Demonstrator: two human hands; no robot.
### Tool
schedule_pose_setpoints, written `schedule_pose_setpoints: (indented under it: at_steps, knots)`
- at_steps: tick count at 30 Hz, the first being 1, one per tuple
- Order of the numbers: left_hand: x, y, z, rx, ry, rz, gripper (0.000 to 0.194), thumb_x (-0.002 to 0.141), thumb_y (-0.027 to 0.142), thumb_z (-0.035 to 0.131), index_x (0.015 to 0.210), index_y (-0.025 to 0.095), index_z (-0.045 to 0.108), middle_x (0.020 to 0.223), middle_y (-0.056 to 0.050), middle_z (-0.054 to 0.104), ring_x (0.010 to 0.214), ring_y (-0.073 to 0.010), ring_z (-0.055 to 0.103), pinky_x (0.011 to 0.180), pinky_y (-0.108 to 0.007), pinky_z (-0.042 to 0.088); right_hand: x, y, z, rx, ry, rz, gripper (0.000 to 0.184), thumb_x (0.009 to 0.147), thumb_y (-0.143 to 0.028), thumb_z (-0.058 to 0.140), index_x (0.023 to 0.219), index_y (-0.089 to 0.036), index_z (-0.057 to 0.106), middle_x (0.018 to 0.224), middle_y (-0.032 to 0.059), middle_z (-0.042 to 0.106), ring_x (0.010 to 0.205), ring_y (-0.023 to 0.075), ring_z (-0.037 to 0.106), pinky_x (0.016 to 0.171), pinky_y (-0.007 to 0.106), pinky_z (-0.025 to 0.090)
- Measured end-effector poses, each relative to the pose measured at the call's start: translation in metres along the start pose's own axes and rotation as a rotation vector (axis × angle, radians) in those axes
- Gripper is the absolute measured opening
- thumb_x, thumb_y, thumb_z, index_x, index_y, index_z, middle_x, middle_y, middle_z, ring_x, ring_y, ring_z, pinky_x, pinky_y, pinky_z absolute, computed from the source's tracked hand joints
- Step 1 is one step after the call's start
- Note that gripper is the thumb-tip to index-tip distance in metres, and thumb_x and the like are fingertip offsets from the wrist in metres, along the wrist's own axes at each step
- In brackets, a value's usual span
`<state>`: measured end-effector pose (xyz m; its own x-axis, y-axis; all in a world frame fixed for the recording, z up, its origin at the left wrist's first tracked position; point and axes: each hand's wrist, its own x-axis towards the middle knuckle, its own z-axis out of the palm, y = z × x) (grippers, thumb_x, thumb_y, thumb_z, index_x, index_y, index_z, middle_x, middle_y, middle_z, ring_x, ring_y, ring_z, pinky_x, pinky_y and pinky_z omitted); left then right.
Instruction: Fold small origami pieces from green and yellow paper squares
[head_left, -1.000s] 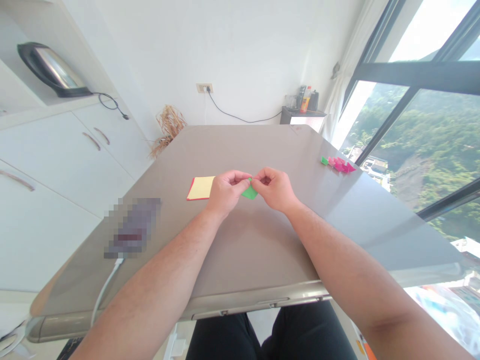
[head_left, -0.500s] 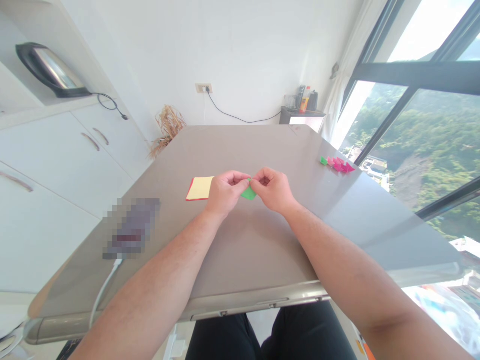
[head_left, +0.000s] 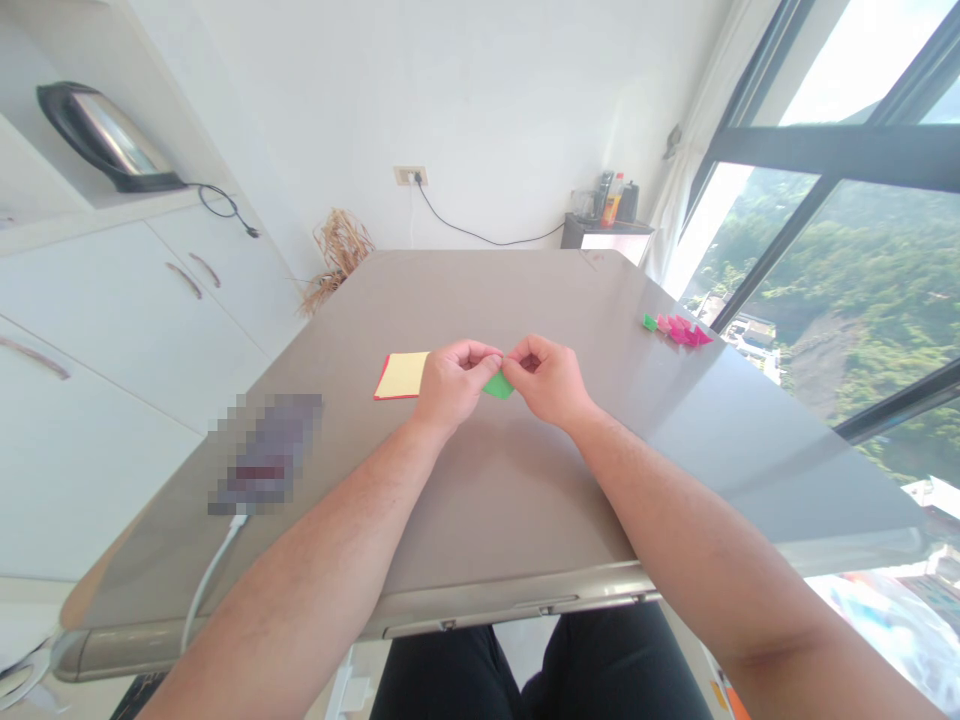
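Observation:
A small piece of green folded paper point(head_left: 499, 386) is pinched between both hands over the middle of the table. My left hand point(head_left: 452, 383) grips its left side with thumb and fingers. On the other side, my right hand point(head_left: 550, 380) pinches it near the top, and the two sets of fingertips almost touch. Part of the paper is hidden behind the fingers. Just left of my left hand lies a stack of yellow paper with a red edge point(head_left: 401, 376), partly covered by that hand.
Several small pink folded paper pieces point(head_left: 682, 331) and a green one point(head_left: 649, 322) stand at the table's right edge. A blurred-out flat object point(head_left: 266, 455) with a white cable point(head_left: 206, 580) lies at left. The grey table point(head_left: 495, 300) reaches toward the wall.
Hands and green paper stay almost in the same place, the fingertips still pinching it. Only a slight shift of the whole view shows.

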<state>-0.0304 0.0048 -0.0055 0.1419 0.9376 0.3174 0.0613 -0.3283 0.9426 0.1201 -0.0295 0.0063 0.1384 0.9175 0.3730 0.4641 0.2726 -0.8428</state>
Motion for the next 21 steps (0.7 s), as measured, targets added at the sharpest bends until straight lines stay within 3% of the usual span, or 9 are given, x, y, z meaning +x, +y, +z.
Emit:
schedule_pose_setpoints:
  at_steps: [7, 13, 21]
  knots:
    - [0.0009, -0.0041, 0.0029, 0.052, 0.048, -0.020, 0.010, 0.077, 0.030, 0.071, 0.079, 0.021, 0.074, 0.077, -0.002, 0.074, 0.074, -0.0167, 0.067, 0.070, -0.029, 0.051, 0.0001, 0.0021, 0.0019, -0.038, -0.018, 0.004, 0.014, 0.078, -0.033, 0.063, 0.070, -0.021, 0.063, 0.062, -0.0021, 0.064, 0.057, 0.0123, 0.055, 0.057, 0.026, 0.043]
    - [0.0032, -0.0082, 0.0028, 0.100, 0.104, -0.053, 0.009, 0.076, 0.029, 0.070, 0.078, 0.021, 0.074, 0.077, -0.002, 0.074, 0.075, -0.0181, 0.068, 0.071, -0.031, 0.050, -0.0002, 0.0041, 0.0033, -0.073, -0.087, 0.003, 0.009, 0.079, -0.029, 0.064, 0.080, -0.022, 0.069, 0.079, 0.0009, 0.074, 0.070, 0.0156, 0.067, 0.070, 0.030, 0.051]
    - [0.0045, 0.0005, 0.0002, 0.112, 0.143, -0.037, 0.008, 0.074, 0.027, 0.069, 0.075, 0.020, 0.073, 0.073, -0.002, 0.072, 0.068, -0.0167, 0.064, 0.063, -0.030, 0.047, 0.0013, 0.0063, -0.0002, -0.112, -0.156, 0.052, 0.009, 0.075, -0.030, 0.068, 0.077, -0.022, 0.069, 0.079, 0.0015, 0.074, 0.072, 0.0169, 0.067, 0.070, 0.032, 0.052]
